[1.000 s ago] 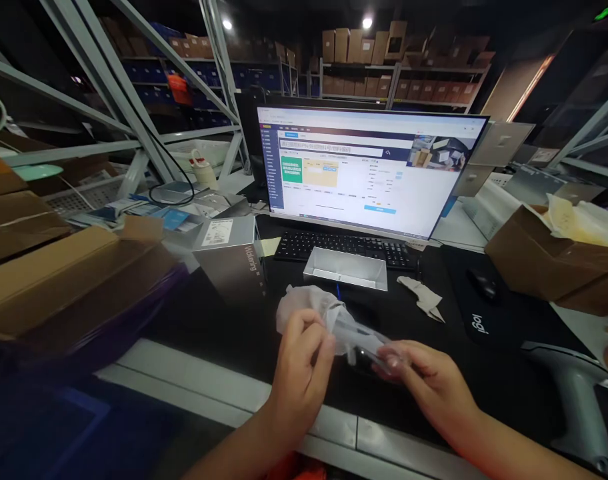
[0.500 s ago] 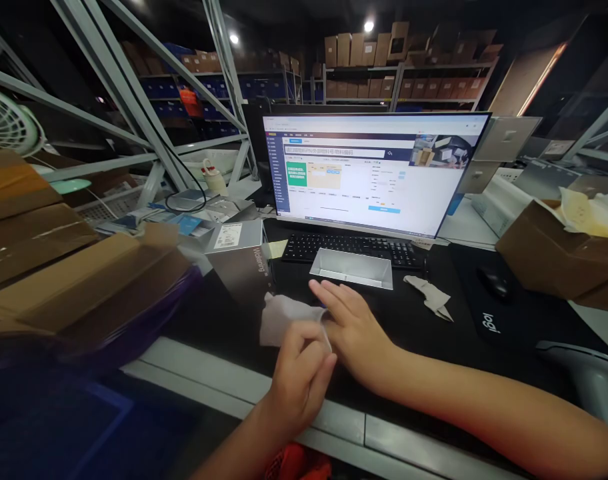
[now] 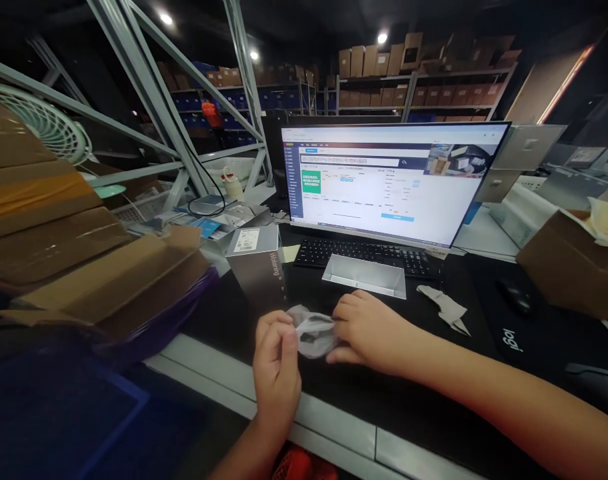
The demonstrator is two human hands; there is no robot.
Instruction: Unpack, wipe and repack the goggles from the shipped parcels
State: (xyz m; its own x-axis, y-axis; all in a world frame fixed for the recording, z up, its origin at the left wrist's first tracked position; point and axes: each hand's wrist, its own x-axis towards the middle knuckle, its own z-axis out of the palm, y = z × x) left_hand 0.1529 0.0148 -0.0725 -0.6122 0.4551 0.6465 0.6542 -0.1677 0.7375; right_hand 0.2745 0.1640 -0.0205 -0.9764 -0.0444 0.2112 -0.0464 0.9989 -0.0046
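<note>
Between my two hands, low over the black desk mat, is a whitish translucent pouch [image 3: 316, 339] with its mouth spread apart. My left hand [image 3: 277, 363] pinches the pouch's left edge between thumb and fingers. At the opposite edge, my right hand [image 3: 364, 328] grips it with bent fingers, the thumb underneath. Something darker shows inside the mouth, too unclear to name. Just beyond the hands lies a shallow silver-grey tray [image 3: 365, 276], in front of the black keyboard [image 3: 363, 256]. A tall grey box [image 3: 257, 267] with a white label stands behind my left hand.
A lit monitor [image 3: 384, 187] stands behind the keyboard. Crumpled paper [image 3: 445, 309] and a mouse [image 3: 516, 297] lie to the right, near a brown carton [image 3: 571, 267]. On the left are an open carton [image 3: 119, 283] and stacked boxes [image 3: 49, 213]. A metal edge [image 3: 329, 417] runs along the desk front.
My left hand has shifted left and my right fingers have curled onto the pouch's right side. The pouch's mouth is now pulled wide. The camera view has swung slightly left.
</note>
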